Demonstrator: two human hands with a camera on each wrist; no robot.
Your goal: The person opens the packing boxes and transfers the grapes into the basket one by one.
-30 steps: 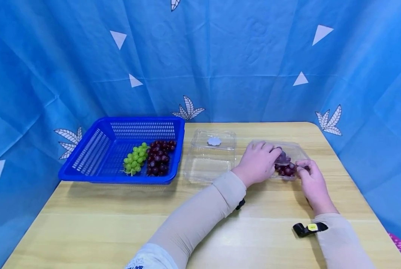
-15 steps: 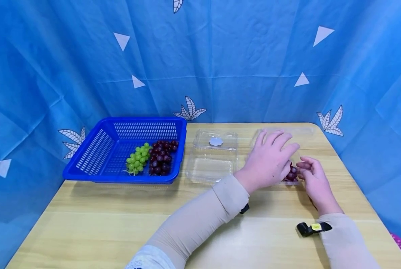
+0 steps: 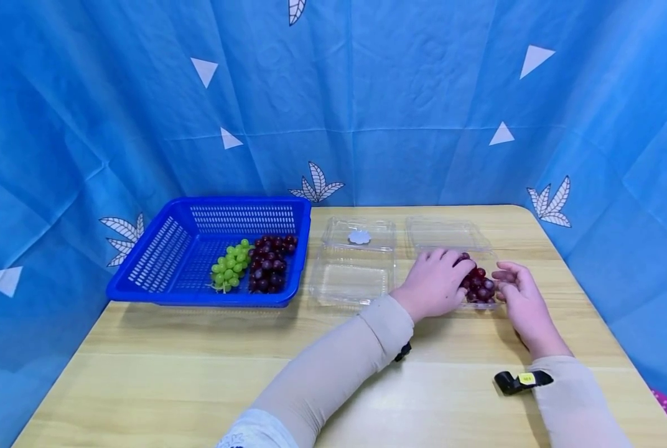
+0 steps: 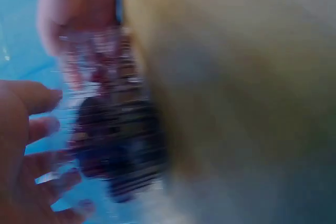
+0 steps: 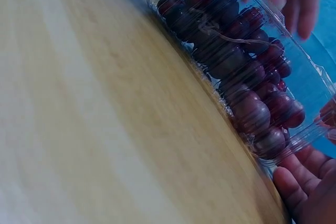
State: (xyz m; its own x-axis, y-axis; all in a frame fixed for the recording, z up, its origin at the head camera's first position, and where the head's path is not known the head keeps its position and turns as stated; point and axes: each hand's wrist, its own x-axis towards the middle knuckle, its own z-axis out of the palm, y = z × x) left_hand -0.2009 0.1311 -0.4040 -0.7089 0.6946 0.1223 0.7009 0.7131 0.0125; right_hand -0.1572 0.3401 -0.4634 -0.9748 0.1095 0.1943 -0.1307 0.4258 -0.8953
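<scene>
A clear plastic clamshell box (image 3: 483, 305) lies opened out on the table, its lid (image 3: 445, 235) folded back behind it. A bunch of dark red grapes (image 3: 479, 286) fills the tray, stem visible in the right wrist view. My left hand (image 3: 435, 283) is over the box's left side, fingers loosely spread; in the left wrist view they are beside the blurred grapes and appear apart from them. At the right end, my right hand (image 3: 526, 305) holds the box's end wall, with fingertips (image 5: 294, 174) against the plastic in the right wrist view.
To the left stands a second opened clear clamshell box (image 3: 353, 280) with a white label (image 3: 359, 236) on its lid. The blue basket (image 3: 143, 291) beyond it holds green grapes (image 3: 229, 266) and dark red grapes (image 3: 266, 264). A blue curtain (image 3: 401, 93) borders the wooden table (image 3: 199, 373).
The lid of the right-hand clamshell has swung back from over the grapes. My left hand rose with it, then came down at the box's left side. The right hand stays at the right end.
</scene>
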